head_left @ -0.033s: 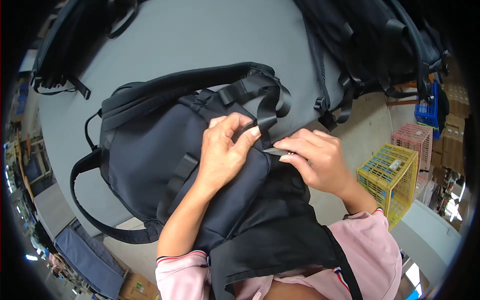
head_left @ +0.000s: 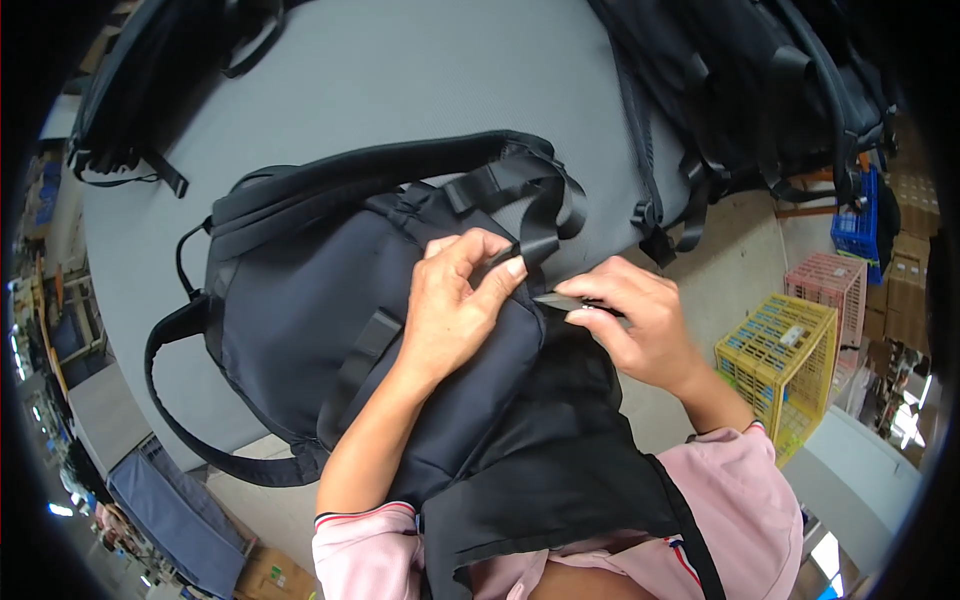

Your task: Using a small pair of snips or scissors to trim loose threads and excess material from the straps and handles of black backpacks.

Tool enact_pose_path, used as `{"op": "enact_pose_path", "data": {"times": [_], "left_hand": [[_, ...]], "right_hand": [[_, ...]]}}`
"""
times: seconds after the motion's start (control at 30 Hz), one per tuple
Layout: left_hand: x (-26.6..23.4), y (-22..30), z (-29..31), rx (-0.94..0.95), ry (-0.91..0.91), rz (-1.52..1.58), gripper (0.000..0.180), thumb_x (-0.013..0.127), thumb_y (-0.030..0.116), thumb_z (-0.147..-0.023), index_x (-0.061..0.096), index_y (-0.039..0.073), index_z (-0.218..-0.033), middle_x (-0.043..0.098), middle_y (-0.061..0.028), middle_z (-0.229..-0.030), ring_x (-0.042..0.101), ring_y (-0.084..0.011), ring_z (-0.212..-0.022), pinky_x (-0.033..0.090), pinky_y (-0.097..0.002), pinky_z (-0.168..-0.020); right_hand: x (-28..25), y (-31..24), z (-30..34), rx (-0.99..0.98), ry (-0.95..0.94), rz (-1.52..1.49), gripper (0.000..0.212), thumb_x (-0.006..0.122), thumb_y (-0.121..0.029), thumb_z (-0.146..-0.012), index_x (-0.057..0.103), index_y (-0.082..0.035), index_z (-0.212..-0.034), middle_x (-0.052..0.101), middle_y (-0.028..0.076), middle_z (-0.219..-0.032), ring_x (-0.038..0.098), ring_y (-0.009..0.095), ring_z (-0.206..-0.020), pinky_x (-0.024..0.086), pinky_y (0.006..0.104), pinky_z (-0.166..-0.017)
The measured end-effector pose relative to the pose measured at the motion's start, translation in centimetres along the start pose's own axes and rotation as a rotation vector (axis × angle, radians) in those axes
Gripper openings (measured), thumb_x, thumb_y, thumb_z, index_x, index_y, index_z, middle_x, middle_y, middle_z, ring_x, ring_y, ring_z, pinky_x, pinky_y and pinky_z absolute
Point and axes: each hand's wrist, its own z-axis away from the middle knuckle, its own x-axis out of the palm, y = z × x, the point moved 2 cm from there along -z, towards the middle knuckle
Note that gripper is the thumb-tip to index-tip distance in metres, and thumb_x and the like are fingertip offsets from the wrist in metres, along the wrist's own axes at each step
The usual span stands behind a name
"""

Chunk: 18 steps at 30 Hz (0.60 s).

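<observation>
You have a black backpack [head_left: 310, 290] in front of you, lying on the grey table [head_left: 480, 70], with its near part reaching past the table edge toward your body. Your left hand [head_left: 448, 315] is closed in a pinch: the thumb and the index finger hold a black webbing strap [head_left: 540, 235] at the right side of the backpack, and this strap makes a loose loop just above your fingers. Your right hand [head_left: 640, 315] is closed around a small pointed tool [head_left: 580, 303], whose grey metal tip is directed to the left, toward the edge of the backpack, just beside your left thumb. I cannot tell if the tip touches the fabric. The padded shoulder strap [head_left: 380, 163] bends along the far side of the backpack, and a dark band [head_left: 165, 370] curves out at its left. You wear a black apron [head_left: 560, 490] over a pink shirt [head_left: 740, 485]. At the far left of the table there is another black bag [head_left: 150, 85], and at the far right more black bags [head_left: 740, 100] lie. Beyond the table, on the right, stand a yellow crate [head_left: 775, 345], a pink crate [head_left: 828, 275] and a blue crate [head_left: 853, 232].
</observation>
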Motion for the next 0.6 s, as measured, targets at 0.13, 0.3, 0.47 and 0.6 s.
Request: {"op": "enact_pose_path", "data": {"times": [0.13,0.3,0.47,0.6], "left_hand": [[-0.6,1.3,2.3,0.238,-0.056,0.219,0.01,0.059,0.003,-0.076,0.056,0.006,-0.085,0.062,-0.0034,-0.083,0.054,-0.0179,-0.087,0.028,-0.0385,-0.101],[-0.7,4.2,7.5,0.637,-0.179,-0.33,0.018,0.056,-0.004,-0.062,0.054,0.003,-0.078,0.059,-0.0128,-0.104,0.053,-0.0303,-0.104,0.03,-0.0566,-0.104],[-7.0,6.2,11.6,0.597,0.252,-0.618,0.019,0.058,0.002,-0.071,0.061,0.0,-0.09,0.063,-0.0143,-0.106,0.056,-0.0297,-0.11,0.033,-0.0498,-0.103],[-17.0,2.9,16.2,0.228,1.211,-0.978,0.049,0.063,0.007,-0.081,0.047,0.002,-0.127,0.047,-0.0159,-0.132,0.054,-0.0311,-0.11,0.036,-0.0399,-0.098]], "right_hand": [[-0.6,0.6,1.4,0.159,0.245,-0.424,0.03,0.065,0.0,-0.08,0.056,0.0,-0.11,0.048,0.0,-0.074,0.043,0.006,-0.058,0.038,0.0196,-0.054],[-2.4,1.6,-0.5,0.089,0.436,-0.537,0.02,0.047,-0.014,-0.097,0.057,0.001,-0.105,0.04,-0.005,-0.063,0.034,0.002,-0.053,0.027,0.0189,-0.048],[-2.5,1.5,-7.6,0.079,0.236,-0.322,0.019,0.051,-0.014,-0.096,0.064,-0.001,-0.101,0.06,0.001,-0.08,0.041,0.005,-0.063,0.035,0.0202,-0.054],[0.3,-1.2,-11.5,-0.131,-0.216,-0.183,0.023,0.063,-0.01,-0.084,0.063,-0.003,-0.106,0.064,0.012,-0.086,0.065,0.022,-0.075,0.049,0.0309,-0.066]]}}
